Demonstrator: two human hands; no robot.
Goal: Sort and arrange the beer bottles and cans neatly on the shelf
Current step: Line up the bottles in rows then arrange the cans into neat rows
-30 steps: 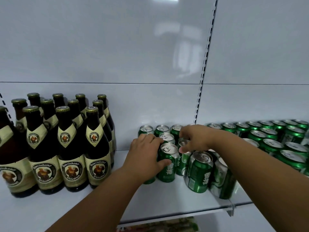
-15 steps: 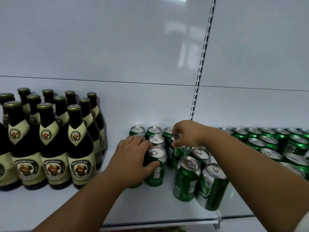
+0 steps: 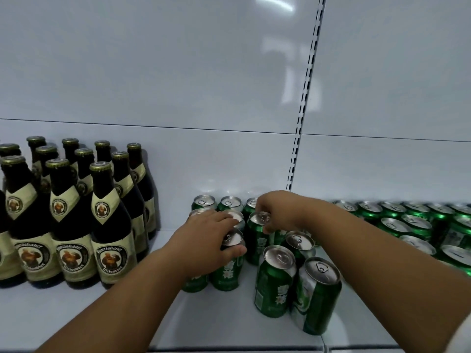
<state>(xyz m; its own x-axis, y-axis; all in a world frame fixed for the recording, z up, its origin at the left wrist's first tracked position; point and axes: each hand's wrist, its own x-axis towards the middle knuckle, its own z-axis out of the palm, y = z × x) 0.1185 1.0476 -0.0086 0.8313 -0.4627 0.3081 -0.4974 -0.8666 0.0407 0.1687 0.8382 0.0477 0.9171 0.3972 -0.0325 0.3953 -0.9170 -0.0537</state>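
head | left hand (image 3: 206, 240) fingers grip front can (image 3: 228, 263) | right hand (image 3: 277, 212) fingers pinch can top (image 3: 260, 217)

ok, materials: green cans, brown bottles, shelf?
Green cans: likely aluminium, bare silver tops with pull tabs, glossy printed sides. Brown bottles: dark glass by the sheen, cream labels probably paper, metal-looking gold caps. Shelf: smooth white, probably painted metal; cannot confirm.
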